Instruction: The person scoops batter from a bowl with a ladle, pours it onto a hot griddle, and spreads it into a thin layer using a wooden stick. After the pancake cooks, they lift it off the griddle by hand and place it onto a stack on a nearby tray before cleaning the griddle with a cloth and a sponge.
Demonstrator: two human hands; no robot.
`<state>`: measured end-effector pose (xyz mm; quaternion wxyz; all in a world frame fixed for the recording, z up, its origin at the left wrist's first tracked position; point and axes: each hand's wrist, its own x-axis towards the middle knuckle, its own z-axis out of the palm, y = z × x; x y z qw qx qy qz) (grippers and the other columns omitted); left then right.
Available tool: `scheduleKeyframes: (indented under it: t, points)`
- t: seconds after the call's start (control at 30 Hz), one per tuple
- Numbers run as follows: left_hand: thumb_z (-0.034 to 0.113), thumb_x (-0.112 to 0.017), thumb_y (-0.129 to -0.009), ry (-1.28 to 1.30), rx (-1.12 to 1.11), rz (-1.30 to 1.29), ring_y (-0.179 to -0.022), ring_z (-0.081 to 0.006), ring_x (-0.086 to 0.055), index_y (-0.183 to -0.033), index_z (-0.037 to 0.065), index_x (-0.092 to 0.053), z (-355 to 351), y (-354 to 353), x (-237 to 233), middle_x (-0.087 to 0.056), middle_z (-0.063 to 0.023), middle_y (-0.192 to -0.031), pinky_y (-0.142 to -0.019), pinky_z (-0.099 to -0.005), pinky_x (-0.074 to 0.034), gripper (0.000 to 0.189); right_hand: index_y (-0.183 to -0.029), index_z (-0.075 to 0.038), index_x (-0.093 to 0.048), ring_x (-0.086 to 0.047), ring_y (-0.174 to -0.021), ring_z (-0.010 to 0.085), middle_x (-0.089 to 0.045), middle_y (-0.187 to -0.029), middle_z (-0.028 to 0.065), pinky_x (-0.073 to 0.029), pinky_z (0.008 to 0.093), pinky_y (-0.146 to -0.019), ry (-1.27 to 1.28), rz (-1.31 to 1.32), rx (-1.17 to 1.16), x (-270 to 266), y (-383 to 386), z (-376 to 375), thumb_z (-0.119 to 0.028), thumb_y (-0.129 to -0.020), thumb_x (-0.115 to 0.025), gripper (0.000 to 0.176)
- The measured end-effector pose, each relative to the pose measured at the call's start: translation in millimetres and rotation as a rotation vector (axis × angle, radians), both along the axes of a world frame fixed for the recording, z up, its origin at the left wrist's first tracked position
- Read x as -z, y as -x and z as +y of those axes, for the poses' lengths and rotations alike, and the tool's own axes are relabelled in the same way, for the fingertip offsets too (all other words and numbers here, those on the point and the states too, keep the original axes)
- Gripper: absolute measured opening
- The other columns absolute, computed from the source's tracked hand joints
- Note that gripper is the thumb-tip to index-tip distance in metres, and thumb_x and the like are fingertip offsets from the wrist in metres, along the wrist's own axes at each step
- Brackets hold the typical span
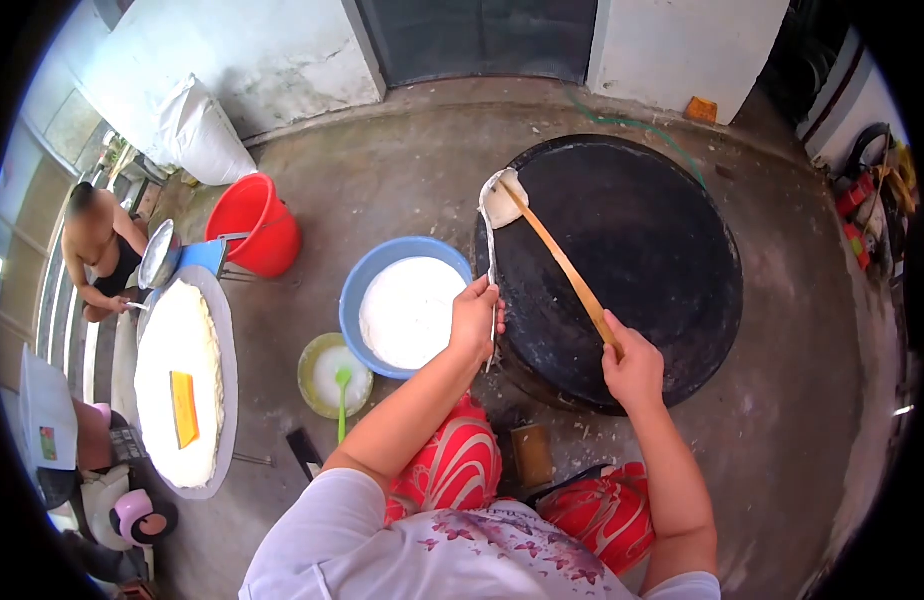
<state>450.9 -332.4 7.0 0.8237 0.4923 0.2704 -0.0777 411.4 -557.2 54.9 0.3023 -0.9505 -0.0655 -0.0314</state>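
Observation:
My left hand (474, 320) is closed around the handle of a ladle (489, 215), whose bowl is coated with pale batter at the left edge of a round black griddle (632, 260). In my right hand (635, 368) is a long wooden spatula (567, 265), angled up and left, its far tip inside the ladle's bowl. Just left of the griddle stands a blue basin (351, 310) of white batter. Beside it sits a green bowl (308, 385) of whitish liquid with a green spoon (343, 405) in it.
A round table (227, 350) at left bears a pale flat stack (172, 340) with an orange-yellow scraper (185, 410) on top. Behind are a red bucket (267, 235) and a white sack (202, 135). Another person (97, 245) sits far left. A green hose (632, 121) lies beyond the griddle.

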Motion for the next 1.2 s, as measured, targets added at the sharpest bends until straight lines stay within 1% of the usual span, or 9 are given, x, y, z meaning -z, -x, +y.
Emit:
scheduleKeyframes:
  t: [0.3,0.4,0.6,0.77,0.87,0.9,0.97,1.07,1.2]
  points:
    - [0.011,-0.044,-0.088,-0.119,0.077,-0.05,-0.048,-0.0098,-0.042,-0.108,0.004,-0.051,-7.5,-17.4,12.7,-0.045,-0.0018,-0.062,-0.038,-0.0226,-0.035,0.022,-0.111,-0.012,-0.057,-0.06,-0.081,0.0291,-0.061,-0.092,0.0147,-0.047,0.0337,-0.074,-0.154,0.005,0.036,31.1,-4.2,-23.8,-0.004,-0.068,-0.057,0.043]
    - [0.012,-0.044,-0.088,-0.187,0.087,-0.073,-0.047,-0.0108,-0.042,-0.107,0.004,-0.049,-1.1,-45.2,20.5,-0.045,-0.0026,-0.062,-0.038,-0.0233,-0.035,0.021,-0.112,-0.011,-0.056,-0.059,-0.075,0.0281,-0.06,-0.083,0.0119,-0.047,0.0343,-0.07,-0.002,-0.1,0.011,10.4,5.8,-30.3,-0.005,-0.069,-0.057,0.043]
    - [0.014,-0.035,-0.09,0.162,0.076,-0.097,-0.047,-0.0124,-0.042,-0.106,-0.002,-0.044,11.9,-67.3,-52.8,-0.048,-0.0078,-0.067,-0.038,-0.0236,-0.036,0.025,-0.115,-0.012,-0.055,-0.051,-0.061,0.0214,-0.05,-0.069,0.0046,-0.044,0.0335,-0.057,0.352,-0.379,-0.271,30.4,13.3,-27.2,-0.005,-0.064,-0.059,0.052]
    - [0.016,-0.032,-0.093,1.071,0.185,-0.079,-0.049,-0.0076,-0.038,-0.111,-0.006,-0.043,30.4,-76.5,-90.2,-0.044,-0.0042,-0.07,-0.038,-0.0188,-0.034,0.031,-0.117,-0.008,-0.052,-0.05,-0.064,0.0192,-0.05,-0.075,0.0037,-0.041,0.0305,-0.057,0.552,-0.497,-0.319,57.5,-21.4,-17.9,-0.008,-0.07,-0.051,0.047]
    - [0.012,-0.031,-0.092,1.344,0.242,-0.113,-0.049,-0.0091,-0.038,-0.117,-0.009,-0.039,37.3,-71.2,-102.4,-0.042,-0.0039,-0.068,-0.039,-0.0215,-0.035,0.033,-0.116,-0.01,-0.052,-0.053,-0.065,0.0228,-0.051,-0.075,0.0054,-0.044,0.0332,-0.058,0.586,-0.474,-0.192,48.2,-51.0,-12.1,-0.007,-0.069,-0.054,0.048]
    - [0.012,-0.031,-0.092,1.341,0.245,-0.11,-0.049,-0.0091,-0.038,-0.117,-0.009,-0.039,40.0,-68.0,-104.7,-0.042,-0.0039,-0.068,-0.039,-0.0215,-0.035,0.033,-0.116,-0.01,-0.052,-0.053,-0.065,0.0228,-0.051,-0.075,0.0054,-0.044,0.0332,-0.058,0.585,-0.474,-0.187,48.1,-55.1,-9.5,-0.007,-0.069,-0.054,0.048]
    - [0.011,-0.029,-0.092,1.397,0.269,-0.103,-0.049,-0.01,-0.038,-0.12,-0.009,-0.037,45.9,-56.6,-104.8,-0.042,-0.0039,-0.067,-0.039,-0.0227,-0.035,0.035,-0.116,-0.012,-0.053,-0.056,-0.067,0.0264,-0.051,-0.073,0.0087,-0.046,0.0363,-0.061,0.014,-0.198,0.034,49.1,-60.0,-3.5,-0.008,-0.069,-0.055,0.047]
    - [0.01,-0.028,-0.091,1.385,0.198,-0.101,-0.049,-0.0104,-0.038,-0.12,-0.009,-0.037,53.5,-37.8,-95.6,-0.041,-0.0036,-0.066,-0.038,-0.0234,-0.034,0.036,-0.116,-0.014,-0.053,-0.058,-0.068,0.0278,-0.051,-0.072,0.011,-0.047,0.0376,-0.063,-0.019,-0.238,-0.121,57.1,-42.8,9.4,-0.01,-0.07,-0.054,0.047]
    - [0.01,-0.029,-0.09,1.371,0.106,-0.056,-0.048,-0.0103,-0.037,-0.12,-0.008,-0.038,63.9,-19.3,-76.1,-0.041,-0.0037,-0.065,-0.038,-0.0234,-0.033,0.036,-0.11,-0.014,-0.057,-0.058,-0.073,0.0264,-0.054,-0.074,0.0107,-0.047,0.036,-0.064,0.469,-0.255,-0.032,53.0,-68.9,13.1,-0.007,-0.069,-0.055,0.042]
